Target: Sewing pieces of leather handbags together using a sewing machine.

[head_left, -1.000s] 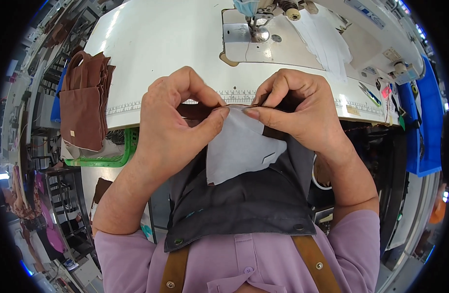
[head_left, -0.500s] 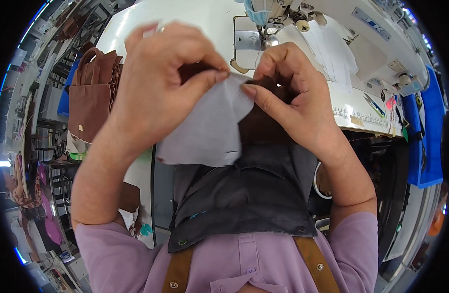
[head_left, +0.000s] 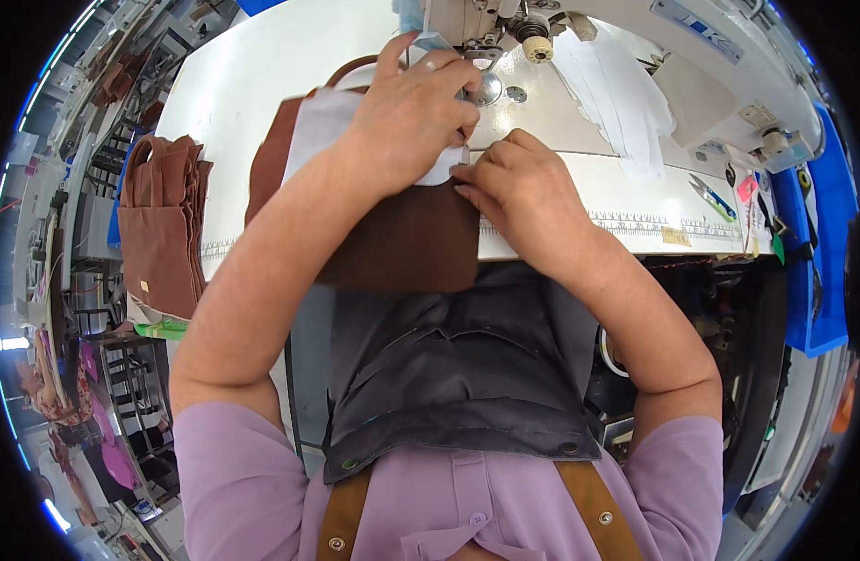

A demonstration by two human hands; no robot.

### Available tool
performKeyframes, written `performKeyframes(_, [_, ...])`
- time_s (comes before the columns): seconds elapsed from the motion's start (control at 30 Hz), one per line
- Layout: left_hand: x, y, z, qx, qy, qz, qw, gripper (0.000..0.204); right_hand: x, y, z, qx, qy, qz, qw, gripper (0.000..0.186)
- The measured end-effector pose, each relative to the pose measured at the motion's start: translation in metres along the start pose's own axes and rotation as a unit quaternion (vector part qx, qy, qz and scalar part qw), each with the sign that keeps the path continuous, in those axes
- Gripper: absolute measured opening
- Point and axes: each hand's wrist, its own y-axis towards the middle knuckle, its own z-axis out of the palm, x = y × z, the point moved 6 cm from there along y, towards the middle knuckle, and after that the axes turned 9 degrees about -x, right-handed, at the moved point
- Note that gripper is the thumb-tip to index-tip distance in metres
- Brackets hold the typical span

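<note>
A brown fabric bag piece (head_left: 407, 243) with a handle loop (head_left: 352, 68) at its far side lies at the front of the table, overhanging the edge. White cloth (head_left: 316, 131) is layered over it. My left hand (head_left: 413, 117) lies over the white cloth, fingers curled and gripping its right edge just in front of the sewing machine's presser foot (head_left: 481, 54). Close by on the right, my right hand (head_left: 528, 194) pinches the same edge, where the white cloth meets the brown fabric, between thumb and fingers. My left palm hides part of the cloth.
The sewing machine (head_left: 626, 28) spans the far right. White cloth pieces (head_left: 609, 98) rest beside its bed, with snips (head_left: 712, 198) farther right. A ruler strip (head_left: 626, 222) runs along the front edge. Brown bags (head_left: 164, 229) hang at the left; a blue bin (head_left: 818, 280) stands right.
The brown piece and white cloth have been lowered from in front of me and spread on the table. My left hand has moved right, and my right hand slightly down.
</note>
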Motion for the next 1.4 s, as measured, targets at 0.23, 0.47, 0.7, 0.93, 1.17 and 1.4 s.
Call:
performKeyframes(0.23, [0.016,-0.028,-0.008,-0.096,-0.013,-0.162,0.982,0.026,0.001,-0.003,-0.005,0.002,0.013,-0.028,1.0,0.026])
performKeyframes(0.47, [0.024,-0.023,0.011,0.029,-0.14,-0.182,0.973,0.018,0.0,-0.005,-0.004,0.016,-0.047,-0.042,0.998,0.032])
performKeyframes(0.7, [0.035,-0.024,0.021,0.051,-0.191,-0.202,0.959,0.022,-0.001,-0.005,-0.005,0.001,-0.035,-0.047,0.998,0.029])
performKeyframes(0.93, [0.037,-0.02,0.028,0.057,-0.234,-0.227,0.944,0.018,0.0,-0.005,-0.005,0.002,-0.029,-0.05,0.998,0.029])
performKeyframes(1.17, [0.04,-0.02,0.03,0.022,-0.287,-0.246,0.925,0.019,0.0,-0.005,-0.005,0.008,-0.031,-0.035,0.999,0.032])
performKeyframes(1.4, [0.042,-0.02,0.029,-0.039,-0.299,-0.24,0.923,0.015,0.001,-0.002,-0.005,0.017,-0.047,-0.05,0.997,0.03])
